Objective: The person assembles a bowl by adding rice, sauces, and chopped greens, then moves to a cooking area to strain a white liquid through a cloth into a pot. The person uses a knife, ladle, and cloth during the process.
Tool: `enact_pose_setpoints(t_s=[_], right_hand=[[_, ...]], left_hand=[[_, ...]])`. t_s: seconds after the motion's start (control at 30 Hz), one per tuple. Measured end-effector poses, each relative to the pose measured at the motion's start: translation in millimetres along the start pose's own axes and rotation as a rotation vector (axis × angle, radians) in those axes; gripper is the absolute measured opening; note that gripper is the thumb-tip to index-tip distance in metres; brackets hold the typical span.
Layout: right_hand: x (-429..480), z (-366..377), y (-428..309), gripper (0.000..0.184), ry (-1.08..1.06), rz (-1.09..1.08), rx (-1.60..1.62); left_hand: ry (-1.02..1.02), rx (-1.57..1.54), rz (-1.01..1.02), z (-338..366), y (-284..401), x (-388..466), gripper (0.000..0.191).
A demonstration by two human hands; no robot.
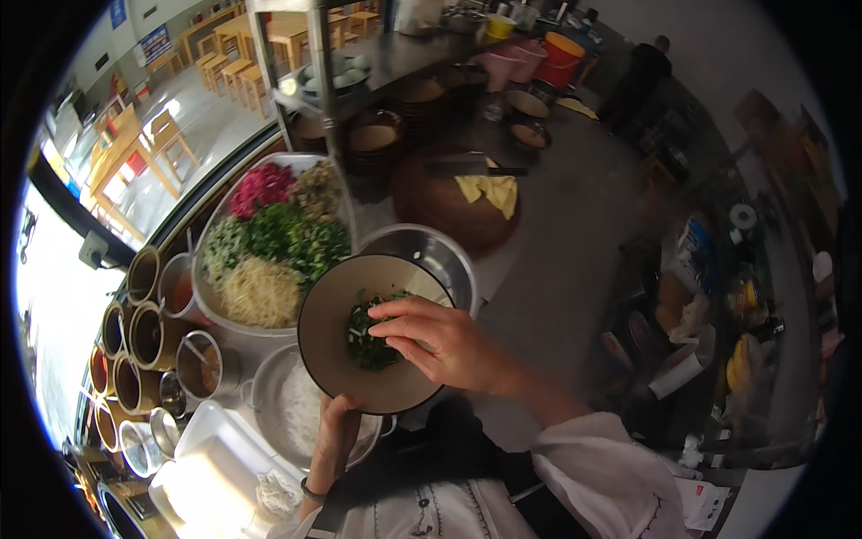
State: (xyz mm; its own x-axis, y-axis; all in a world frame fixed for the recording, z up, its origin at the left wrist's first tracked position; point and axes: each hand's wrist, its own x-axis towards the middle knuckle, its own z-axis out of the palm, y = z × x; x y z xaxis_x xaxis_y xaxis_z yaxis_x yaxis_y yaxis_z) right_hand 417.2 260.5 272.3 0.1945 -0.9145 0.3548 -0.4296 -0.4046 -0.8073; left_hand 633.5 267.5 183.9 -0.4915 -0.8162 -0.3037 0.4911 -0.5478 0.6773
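Note:
My left hand (339,424) grips the near rim of a wide beige bowl (330,364) with a dark edge. Inside the bowl lie chopped green leaves (370,347). Over them is my right hand (431,340), fingers spread and pointing left; whether it pinches any leaves cannot be told. Beyond the bowl, a large clear-rimmed tray (205,310) holds chopped greens (283,236), pale yellow shreds (261,293) and magenta shreds (261,188). A steel basin (444,249) stands partly behind the bowl. Under it sits a two-handled pot (259,411) with white contents.
Several condiment pots (151,333) and a white plastic tray (222,431) stand at the left. A cleaver (458,166) and a yellow cloth (495,195) lie on a round chopping board (417,195). Stacked bowls (374,138) are behind. A person (636,81) stands far off, upper right.

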Motion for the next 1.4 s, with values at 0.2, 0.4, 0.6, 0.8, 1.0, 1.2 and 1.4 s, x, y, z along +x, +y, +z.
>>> enact_pose_setpoints(t_s=[0.2, 0.4, 0.6, 0.8, 1.0, 1.2, 1.4], right_hand=[[-104, -115, 52, 0.035, 0.221, 0.018, -0.183], [-192, -226, 102, 0.024, 0.435, 0.235, -0.211], [-224, -374, 153, 0.021, 0.423, 0.420, -0.195], [-202, -527, 218, 0.025, 0.557, 0.251, 0.510], [-219, -662, 300, 0.028, 0.576, 0.427, -0.257], [-324, -758, 382, 0.021, 1.357, 0.748, -0.308], [-427, -771, 513, 0.026, 1.114, 1.445, -0.208]], left_hand=[[-0.134, 0.098, -0.182, 107, -107, 54, 0.054], [-0.369, -0.040, -0.409, 231, -212, 122, 0.062], [-0.411, 0.060, -0.595, 323, -263, 211, 0.066], [-0.587, 0.196, -0.674, 403, -324, 358, 0.071], [-0.663, 0.259, -0.596, 517, -371, 497, 0.067], [-0.642, 0.319, -0.716, 662, -414, 608, 0.064], [-0.604, 0.366, -0.806, 771, -497, 724, 0.067]])
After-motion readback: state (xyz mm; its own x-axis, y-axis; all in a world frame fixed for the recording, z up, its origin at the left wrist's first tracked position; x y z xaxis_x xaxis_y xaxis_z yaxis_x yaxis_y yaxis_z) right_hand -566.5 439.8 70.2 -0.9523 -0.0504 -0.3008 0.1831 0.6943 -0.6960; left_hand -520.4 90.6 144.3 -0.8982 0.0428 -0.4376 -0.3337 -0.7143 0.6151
